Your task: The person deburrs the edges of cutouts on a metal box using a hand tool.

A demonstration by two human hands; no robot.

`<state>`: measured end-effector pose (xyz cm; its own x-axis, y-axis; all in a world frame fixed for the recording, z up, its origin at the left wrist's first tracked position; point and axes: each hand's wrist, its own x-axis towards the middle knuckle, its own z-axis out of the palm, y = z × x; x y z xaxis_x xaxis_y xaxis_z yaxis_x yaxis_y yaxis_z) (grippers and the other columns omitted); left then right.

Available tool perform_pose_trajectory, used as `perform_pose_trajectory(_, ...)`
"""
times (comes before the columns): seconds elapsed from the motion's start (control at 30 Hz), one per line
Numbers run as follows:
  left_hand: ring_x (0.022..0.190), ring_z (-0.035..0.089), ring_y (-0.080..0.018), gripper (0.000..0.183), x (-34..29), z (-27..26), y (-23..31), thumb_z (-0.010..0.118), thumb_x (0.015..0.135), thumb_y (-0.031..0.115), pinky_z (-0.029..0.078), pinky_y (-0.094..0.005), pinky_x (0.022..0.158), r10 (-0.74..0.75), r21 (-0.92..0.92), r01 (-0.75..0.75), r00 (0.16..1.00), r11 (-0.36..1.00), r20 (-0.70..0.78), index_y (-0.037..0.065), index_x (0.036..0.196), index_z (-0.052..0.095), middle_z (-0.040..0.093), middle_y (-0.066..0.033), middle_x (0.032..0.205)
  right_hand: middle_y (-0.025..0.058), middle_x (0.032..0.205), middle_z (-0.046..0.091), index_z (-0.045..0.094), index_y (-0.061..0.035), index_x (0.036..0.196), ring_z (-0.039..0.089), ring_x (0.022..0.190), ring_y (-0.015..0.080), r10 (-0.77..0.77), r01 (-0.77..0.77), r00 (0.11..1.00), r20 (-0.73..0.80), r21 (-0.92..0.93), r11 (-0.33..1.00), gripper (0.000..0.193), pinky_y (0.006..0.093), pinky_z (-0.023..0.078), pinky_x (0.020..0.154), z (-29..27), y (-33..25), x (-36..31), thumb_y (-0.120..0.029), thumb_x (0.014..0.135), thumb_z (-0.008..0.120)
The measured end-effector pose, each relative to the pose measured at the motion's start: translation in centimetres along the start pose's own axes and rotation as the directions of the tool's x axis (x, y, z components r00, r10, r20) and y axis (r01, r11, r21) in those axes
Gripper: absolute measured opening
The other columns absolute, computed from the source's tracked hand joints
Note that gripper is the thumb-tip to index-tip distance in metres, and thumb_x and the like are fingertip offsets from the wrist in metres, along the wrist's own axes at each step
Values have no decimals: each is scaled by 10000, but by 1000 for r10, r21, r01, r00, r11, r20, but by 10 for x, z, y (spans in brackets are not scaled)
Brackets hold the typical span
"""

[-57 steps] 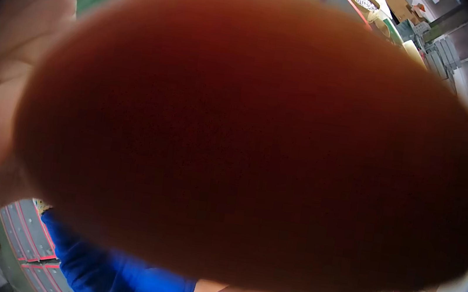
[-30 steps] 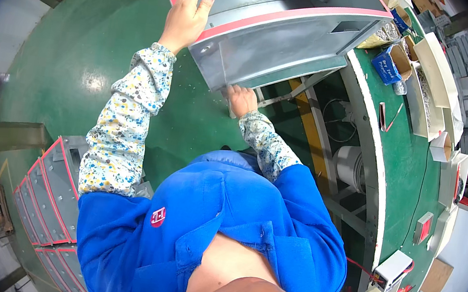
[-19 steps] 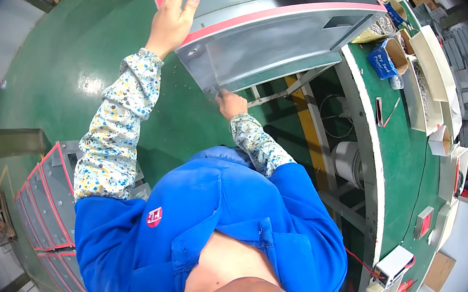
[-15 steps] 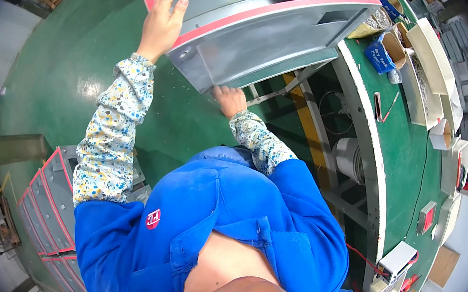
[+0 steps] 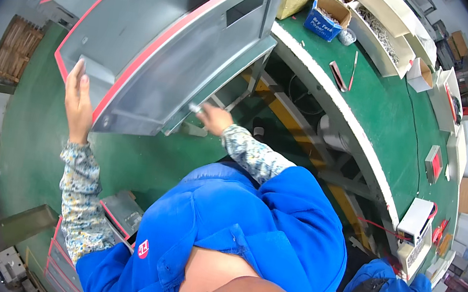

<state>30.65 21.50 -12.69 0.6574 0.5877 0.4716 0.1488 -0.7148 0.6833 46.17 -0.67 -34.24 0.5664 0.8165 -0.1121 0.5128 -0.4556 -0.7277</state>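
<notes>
A large grey metal cabinet [image 5: 156,65] with pink-red edging stands at the upper left, its open side tilted up toward me. My left hand [image 5: 78,105] lies along its near-left corner, fingers stretched out and the thumb slightly apart. Beneath the cabinet is a grey-green ledge [image 5: 218,88] of a stand. My right hand [image 5: 215,119] is beside that ledge, with its fingers drawn together. A small pale spot shows at the fingertips, too blurred to name.
To the right curves a green-topped workbench [image 5: 379,124] with a white edge. It carries a blue carton [image 5: 326,19] of small parts, trays of metal pieces [image 5: 378,38] and a white power box [image 5: 415,220]. Another person in blue [image 5: 386,290] is at lower right.
The cabinet appears further left and lower in view, and more of its inside shows. My left hand stays at its corner; my right hand has left its lower corner for the ledge below.
</notes>
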Motion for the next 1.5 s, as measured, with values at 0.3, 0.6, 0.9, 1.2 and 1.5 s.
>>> perform_pose_trajectory(0.3, 1235, 372, -244, 418, 13, 5, 23, 373, 952, 226, 287, -340, 1019, -135, 287, 110, 988, 952, 70, 12, 1311, 364, 384, -143, 1328, 168, 895, 626, 548, -126, 1025, 586, 870, 369, 302, -282, 898, -321, 108, 953, 321, 465, 450, 749, -148, 144, 75, -382, 839, 498)
perform_pose_trajectory(0.6, 1261, 326, -286, 455, 78, 126, 106, 363, 946, 280, 247, -367, 1033, -33, 480, -16, 995, 877, 94, 21, 1320, 351, 371, -155, 1341, 175, 900, 624, 564, -106, 1037, 589, 863, 357, 214, -212, 963, -163, 30, 977, 334, 448, 454, 748, -185, 170, 140, -362, 826, 521)
perform_pose_trajectory(0.9, 1231, 368, -300, 441, 80, 129, 115, 365, 943, 298, 288, -374, 1007, -123, 599, 111, 992, 793, -20, 39, 1299, 392, 383, -151, 1333, 185, 810, 611, 548, -64, 903, 576, 795, 380, 31, -36, 999, -44, -96, 995, 245, 462, 442, 696, -211, 171, 150, -297, 828, 534)
perform_pose_trajectory(1.2, 1212, 393, -298, 425, 81, 131, 118, 368, 938, 305, 310, -369, 992, -126, 631, 138, 990, 763, -64, 57, 1277, 430, 406, -137, 1320, 178, 797, 611, 556, -58, 866, 580, 791, 371, 56, -58, 998, -25, -71, 996, 234, 454, 449, 690, -212, 172, 158, -286, 815, 547)
perform_pose_trajectory(1.5, 1193, 412, -303, 413, 86, 125, 120, 379, 933, 282, 321, -366, 983, -91, 613, 110, 994, 783, -61, 43, 1265, 439, 428, -148, 1299, 80, 779, 602, 540, -92, 788, 612, 777, 260, -443, 367, 896, 35, -618, 695, 106, 388, 478, 667, -242, 174, 175, -172, 737, 588)
